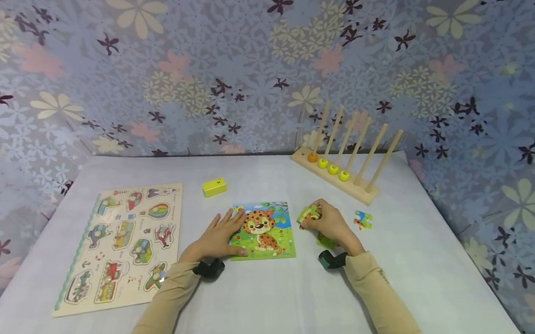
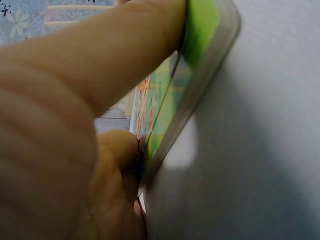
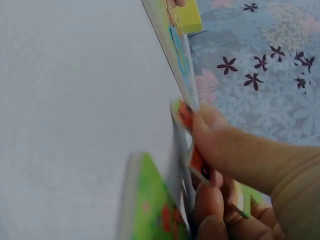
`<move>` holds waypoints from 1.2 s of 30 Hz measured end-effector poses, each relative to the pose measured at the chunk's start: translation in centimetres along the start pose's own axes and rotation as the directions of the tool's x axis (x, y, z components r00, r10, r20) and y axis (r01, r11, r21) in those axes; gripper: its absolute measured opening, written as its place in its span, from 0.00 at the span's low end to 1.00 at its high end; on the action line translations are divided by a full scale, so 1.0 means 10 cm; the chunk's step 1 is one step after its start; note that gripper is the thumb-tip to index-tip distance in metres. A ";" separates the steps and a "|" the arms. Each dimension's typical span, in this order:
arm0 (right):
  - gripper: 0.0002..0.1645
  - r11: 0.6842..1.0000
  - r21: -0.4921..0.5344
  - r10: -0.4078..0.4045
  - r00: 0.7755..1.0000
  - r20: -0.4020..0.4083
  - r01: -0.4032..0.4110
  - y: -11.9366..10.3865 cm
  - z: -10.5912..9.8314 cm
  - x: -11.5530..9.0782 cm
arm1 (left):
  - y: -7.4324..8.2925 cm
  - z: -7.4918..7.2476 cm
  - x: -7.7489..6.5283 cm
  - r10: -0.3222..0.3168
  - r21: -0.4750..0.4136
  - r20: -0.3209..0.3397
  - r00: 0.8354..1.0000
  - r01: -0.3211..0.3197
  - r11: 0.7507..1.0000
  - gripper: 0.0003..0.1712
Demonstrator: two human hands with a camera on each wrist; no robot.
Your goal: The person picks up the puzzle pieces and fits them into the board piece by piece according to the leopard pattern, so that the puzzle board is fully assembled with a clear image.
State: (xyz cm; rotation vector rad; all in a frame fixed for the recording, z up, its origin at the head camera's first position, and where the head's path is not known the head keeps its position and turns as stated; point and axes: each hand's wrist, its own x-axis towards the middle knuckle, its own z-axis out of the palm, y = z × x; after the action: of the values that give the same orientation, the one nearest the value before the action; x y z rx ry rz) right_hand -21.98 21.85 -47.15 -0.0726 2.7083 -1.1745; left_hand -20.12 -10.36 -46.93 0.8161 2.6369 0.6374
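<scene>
A square jigsaw puzzle (image 1: 268, 235) with a spotted leopard cub on green grass lies at the middle of the table. My left hand (image 1: 221, 235) rests at its left side, fingers spread towards the top edge and thumb by the lower left. Seen close in the left wrist view, the thumb (image 2: 135, 35) touches the board's green border (image 2: 202, 30). To the right of the board, my right hand (image 1: 330, 219) pinches a green and orange puzzle piece (image 1: 308, 214). Under that hand lies another green piece (image 1: 324, 241), partly hidden. A blue and green piece (image 1: 363, 219) lies farther right.
At the left lies a large wooden peg board (image 1: 134, 240) with vehicle pictures. A yellow block (image 1: 214, 187) sits behind the puzzle. Back right stands a wooden rack (image 1: 334, 177) with upright rods and several yellow and orange beads. A flowered cloth (image 1: 242, 85) hangs behind the table.
</scene>
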 end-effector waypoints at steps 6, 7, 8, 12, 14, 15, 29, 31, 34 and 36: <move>0.15 0.995 0.089 -0.030 0.999 -0.033 0.033 0.00 0.02 0.01 | 0.00 0.00 0.01 -0.004 0.000 -0.001 1.000 0.004 1.000 0.57; 0.14 0.993 0.107 -0.038 0.999 -0.035 0.042 -0.01 0.03 0.01 | 0.01 -0.01 0.01 -0.006 -0.001 0.001 1.000 0.006 1.000 0.57; 0.14 0.991 0.124 -0.045 0.998 -0.033 0.049 -0.02 0.04 0.00 | 0.01 -0.01 0.01 -0.008 -0.002 0.003 1.000 0.008 1.000 0.57; 0.12 0.983 0.173 -0.061 0.998 -0.031 0.066 -0.11 0.12 -0.04 | 0.02 0.00 0.00 -0.013 -0.009 0.007 1.000 0.014 1.000 0.57; 0.12 0.978 0.192 -0.074 0.997 -0.022 0.076 -0.15 0.16 -0.06 | 0.02 0.00 0.00 -0.015 -0.008 0.008 1.000 0.015 1.000 0.57; 0.11 0.978 0.190 -0.083 0.996 -0.022 0.086 -0.18 0.18 -0.06 | 0.02 0.00 -0.01 -0.015 -0.007 0.007 1.000 0.015 1.000 0.57; 0.13 0.924 0.087 -0.383 0.900 0.208 0.373 -0.45 0.52 -0.21 | 0.00 0.00 0.02 0.004 -0.010 0.001 1.000 -0.004 1.000 0.56; 0.18 0.918 0.067 -0.395 0.896 0.202 0.390 -0.47 0.55 -0.22 | -0.01 0.00 0.02 0.005 0.000 -0.010 1.000 -0.005 1.000 0.56; 0.23 0.920 0.046 -0.390 0.899 0.198 0.388 -0.49 0.57 -0.22 | -0.02 0.01 0.01 0.004 0.005 -0.012 1.000 -0.004 1.000 0.56; 0.24 0.922 0.017 -0.381 0.901 0.205 0.386 -0.49 0.57 -0.23 | -0.02 0.01 0.01 0.008 0.005 -0.009 1.000 -0.007 1.000 0.56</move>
State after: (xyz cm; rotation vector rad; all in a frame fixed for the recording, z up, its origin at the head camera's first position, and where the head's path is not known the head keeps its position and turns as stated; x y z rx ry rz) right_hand -18.80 14.64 -47.04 -0.7223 2.5919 -1.1507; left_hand -20.24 -10.47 -47.14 0.8267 2.6456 0.6388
